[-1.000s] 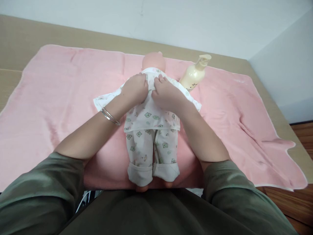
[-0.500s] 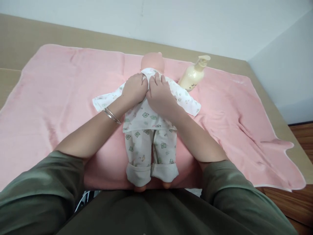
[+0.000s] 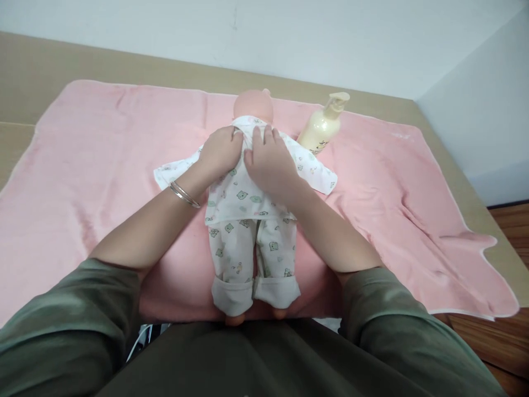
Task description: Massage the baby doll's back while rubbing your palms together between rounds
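The table (image 3: 41, 66) takes up most of the room's corner, and the blanket (image 3: 124, 132) is spread over it, apparently as padding; it is pink, fuzzy-looking and pale-edged, smooth in places, rucked toward the right. On it lies the doll (image 3: 253, 106), in the middle at the near edge, feet toward the person, probably so that both arms can reach it evenly. Its head is smooth, round and bare; I can't make out which way it faces. The shirt (image 3: 248, 198) is thin white cloth with small printed figures, its sleeves laid out to either side and its hem overlapping the trousers (image 3: 273, 248). These match in print, and their cuffs are turned up into thick plain bands, perhaps because the legs are long; only the tips of the feet show below.

The bottle (image 3: 319, 129), cream, glossy and pump-topped, stands beyond the shirt's sleeve on the right, perhaps to be handy yet out of the way. The right hand (image 3: 270, 162) rests on the shirt's upper part, fingers slightly spread, as if to flatten the cloth. Beside it, the left hand (image 3: 222, 149) bends its fingers against the shirt; whether they pinch it I can't tell. Slim, shiny bangles (image 3: 184, 194) circle that wrist.
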